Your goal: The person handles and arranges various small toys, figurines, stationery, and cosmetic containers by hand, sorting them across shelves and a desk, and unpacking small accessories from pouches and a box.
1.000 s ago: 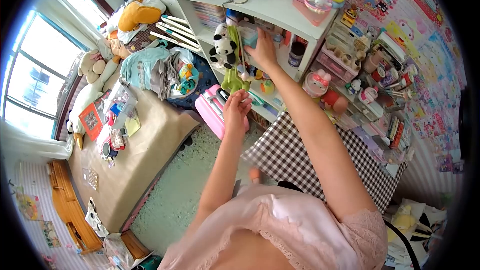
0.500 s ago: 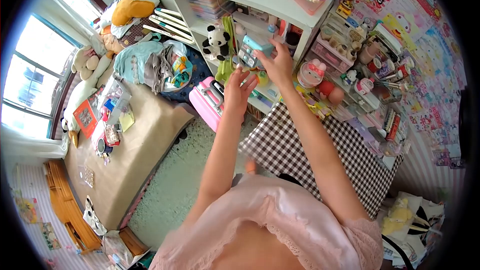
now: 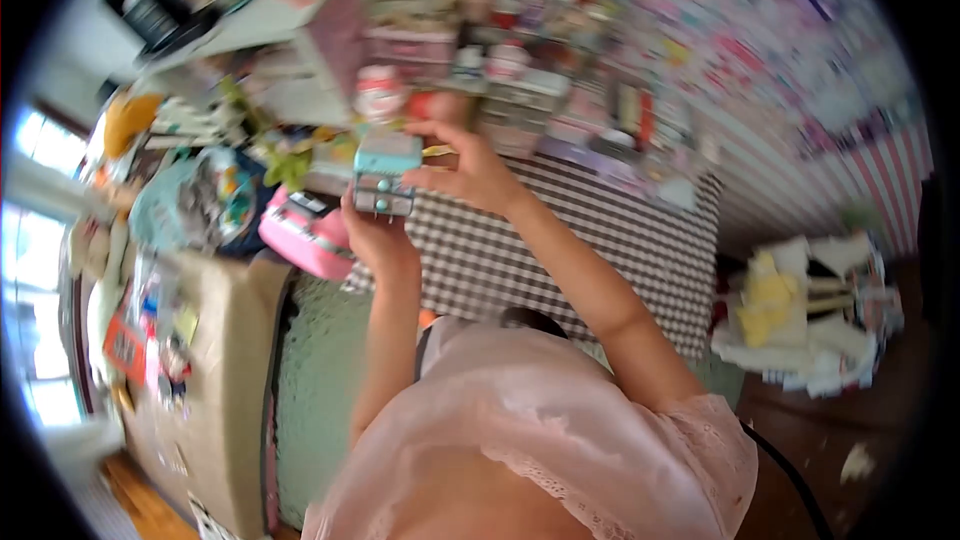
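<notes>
A small teal and grey box with little round-knobbed drawers (image 3: 388, 172) is held up in front of me, above the far left corner of the table. My left hand (image 3: 384, 248) grips it from below, fingers largely hidden behind it. At its right side is my right hand (image 3: 470, 175), thumb and fingers spread apart. The thumb tip lies at the box's edge; blur hides whether it presses on it. Just beyond the box stands a pink and white round figure (image 3: 381, 93).
A table with a brown-and-white checked cloth (image 3: 560, 250) lies below my right arm. Clear drawers and cosmetics (image 3: 530, 90) line its back. A white shelf (image 3: 250, 35), a pink suitcase (image 3: 305, 235) and a bed (image 3: 220, 340) are at left. A filled bag (image 3: 810, 310) stands right.
My view has turned right, from the shelf toward the table. The box was in my right hand by the shelf; now my left hand supports it from below and my right fingers are spread.
</notes>
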Demonstrator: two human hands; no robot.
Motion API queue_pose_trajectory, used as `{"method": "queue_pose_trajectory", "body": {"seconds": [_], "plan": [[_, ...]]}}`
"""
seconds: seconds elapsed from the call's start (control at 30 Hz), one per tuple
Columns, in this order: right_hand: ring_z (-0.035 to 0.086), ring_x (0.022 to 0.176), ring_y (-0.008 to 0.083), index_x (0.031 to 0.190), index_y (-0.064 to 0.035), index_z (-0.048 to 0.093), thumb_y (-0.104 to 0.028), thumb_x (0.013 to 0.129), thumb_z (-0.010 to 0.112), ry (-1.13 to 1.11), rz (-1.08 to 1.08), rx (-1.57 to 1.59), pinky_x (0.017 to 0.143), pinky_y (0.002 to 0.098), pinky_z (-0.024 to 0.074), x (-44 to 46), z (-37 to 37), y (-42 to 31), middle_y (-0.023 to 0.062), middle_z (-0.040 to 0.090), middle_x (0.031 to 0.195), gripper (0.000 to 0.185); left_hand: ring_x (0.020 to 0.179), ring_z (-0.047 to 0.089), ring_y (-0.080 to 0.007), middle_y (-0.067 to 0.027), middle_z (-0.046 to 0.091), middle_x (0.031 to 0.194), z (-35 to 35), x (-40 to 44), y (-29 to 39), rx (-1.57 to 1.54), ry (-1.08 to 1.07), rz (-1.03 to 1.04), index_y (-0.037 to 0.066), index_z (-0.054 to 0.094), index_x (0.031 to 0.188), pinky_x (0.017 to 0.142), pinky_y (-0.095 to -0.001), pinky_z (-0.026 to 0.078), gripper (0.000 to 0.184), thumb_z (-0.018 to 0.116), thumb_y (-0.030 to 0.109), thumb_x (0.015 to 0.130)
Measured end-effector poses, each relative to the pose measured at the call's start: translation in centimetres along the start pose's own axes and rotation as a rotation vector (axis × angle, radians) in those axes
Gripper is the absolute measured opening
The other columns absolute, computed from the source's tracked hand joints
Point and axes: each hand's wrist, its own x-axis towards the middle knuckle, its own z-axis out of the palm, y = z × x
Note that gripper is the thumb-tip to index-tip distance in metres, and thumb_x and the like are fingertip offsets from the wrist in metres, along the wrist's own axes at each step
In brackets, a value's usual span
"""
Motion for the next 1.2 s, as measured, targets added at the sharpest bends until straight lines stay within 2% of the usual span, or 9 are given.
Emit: {"method": "queue_pose_trajectory", "body": {"seconds": [0.23,0.4,0.53,0.67,0.8,0.83,0.93,1.0,1.2], "plan": [[0.054,0.102,0.0183,0.122,-0.0045,0.050,-0.022,0.070,0.077,0.207,0.181,-0.287,0.085,0.0314,0.0474,-15.5,-15.5,-3.2,0.0080,0.053,0.116,0.061,0.103,0.049,-0.0194,-0.0078,0.051,0.116,5.5,-11.5,-14.2,0.182,-0.247,-0.310,0.006,0.042,0.125,0.090,-0.0359,0.040,0.039,0.037,0.027,0.093],[0.053,0.105,0.0188,0.124,-0.0043,0.049,-0.016,0.069,0.076,0.308,0.322,-0.384,0.086,0.0313,0.0460,-25.5,-25.1,-4.8,0.0087,0.048,0.124,0.062,0.106,0.050,-0.0219,-0.0107,0.050,0.116,8.1,-17.1,-22.7,0.305,-0.526,-0.702,0.000,0.039,0.125,0.092,-0.0375,0.042,0.038,0.038,0.018,0.092],[0.053,0.106,0.0213,0.126,-0.0034,0.044,-0.008,0.068,0.075,0.518,0.440,-0.225,0.089,0.0325,0.0456,-30.1,-31.5,-2.2,0.0103,0.049,0.123,0.066,0.114,0.047,-0.0313,-0.0190,0.045,0.121,8.6,-18.5,-29.6,0.270,-0.298,-0.971,-0.006,0.036,0.123,0.096,-0.0396,0.043,0.036,0.039,0.013,0.093],[0.053,0.107,0.0213,0.124,-0.0051,0.045,-0.002,0.066,0.074,0.477,0.326,-0.410,0.090,0.0315,0.0446,-31.5,-36.2,4.9,0.0111,0.049,0.122,0.065,0.114,0.048,-0.0338,-0.0220,0.044,0.122,8.0,-18.1,-33.9,0.208,-0.137,-1.129,-0.008,0.035,0.122,0.096,-0.0399,0.044,0.035,0.036,0.011,0.093],[0.052,0.108,0.0225,0.120,-0.0068,0.047,-0.001,0.065,0.073,0.487,0.315,-0.395,0.088,0.0329,0.0459,-30.2,-38.2,9.1,0.0104,0.047,0.120,0.061,0.114,0.046,-0.0355,-0.0231,0.038,0.126,7.7,-16.5,-36.5,0.181,-0.158,-1.112,-0.008,0.033,0.123,0.095,-0.0415,0.044,0.037,0.036,0.014,0.093],[0.052,0.107,0.0241,0.118,-0.0064,0.047,-0.002,0.065,0.073,0.457,0.271,-0.598,0.088,0.0337,0.0464,-29.9,-38.5,10.0,0.0103,0.046,0.120,0.060,0.114,0.046,-0.0355,-0.0231,0.038,0.126,7.8,-16.1,-37.1,0.183,-0.153,-1.107,-0.008,0.033,0.123,0.095,-0.0415,0.044,0.037,0.036,0.014,0.093],[0.053,0.106,0.0256,0.118,-0.0061,0.047,-0.003,0.065,0.074,0.477,0.271,-0.464,0.088,0.0339,0.0465,-29.5,-38.8,13.0,0.0110,0.046,0.119,0.060,0.114,0.044,-0.0349,-0.0232,0.039,0.123,9.1,-15.0,-39.4,0.706,-0.524,-0.795,-0.006,0.032,0.124,0.096,-0.0425,0.042,0.036,0.036,0.013,0.093],[0.053,0.106,0.0258,0.117,-0.0058,0.047,-0.002,0.065,0.074,0.504,0.291,-0.432,0.088,0.0337,0.0467,-29.4,-38.5,12.3,0.0112,0.046,0.119,0.059,0.114,0.044,-0.0340,-0.0275,0.036,0.125,10.2,-13.5,-41.8,0.133,-0.084,-1.001,-0.008,0.029,0.125,0.095,-0.0380,0.045,0.036,0.034,0.007,0.093],[0.051,0.110,0.0238,0.117,-0.0057,0.046,0.001,0.066,0.072,0.377,0.298,-0.326,0.089,0.0347,0.0466,-29.2,-39.4,11.6,0.0097,0.046,0.120,0.057,0.115,0.040,-0.0385,-0.0294,0.033,0.124,11.9,-11.7,-42.8,0.042,-0.054,-0.999,-0.007,0.023,0.129,0.101,-0.0394,0.040,0.040,0.035,0.005,0.093]]}}
